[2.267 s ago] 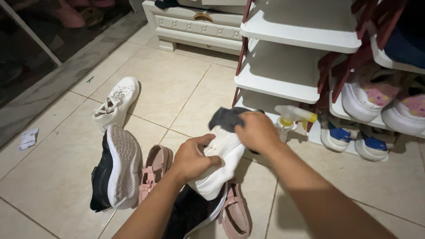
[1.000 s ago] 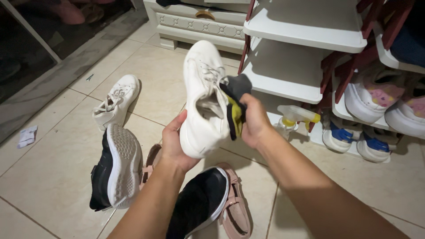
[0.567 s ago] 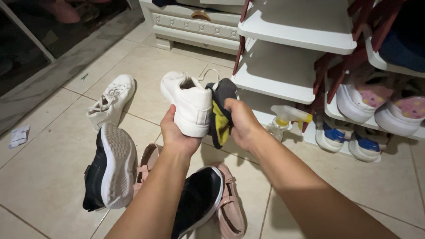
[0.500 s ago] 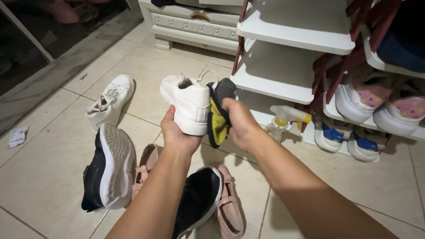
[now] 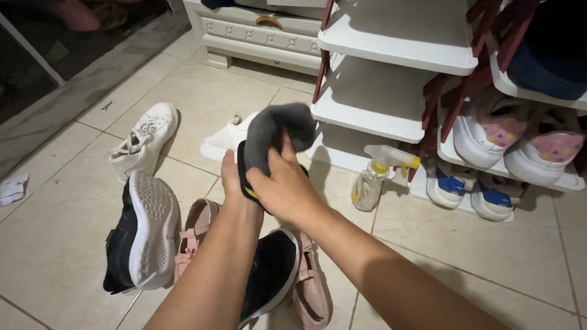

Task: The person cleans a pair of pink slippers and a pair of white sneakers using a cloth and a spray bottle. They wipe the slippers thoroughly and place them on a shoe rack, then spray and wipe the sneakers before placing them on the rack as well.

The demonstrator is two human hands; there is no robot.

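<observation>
Grey cloth (image 5: pixel 275 131) is pressed by the right hand (image 5: pixel 282 189), fingers closed on it, over a white sneaker (image 5: pixel 229 137) gripped by the left hand (image 5: pixel 232 183) left of the shoe rack (image 5: pixel 373 119); wiping judged unfinished, floor shoes untouched.

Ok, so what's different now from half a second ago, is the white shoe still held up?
No. The white sneaker now lies on the floor tiles beyond the hands; the left hand has let it go. Both hands have closed together on the grey cloth, the right hand over it, yellow side barely showing. The other white sneaker, black shoes, pink sandals and spray bottle lie as before.
</observation>
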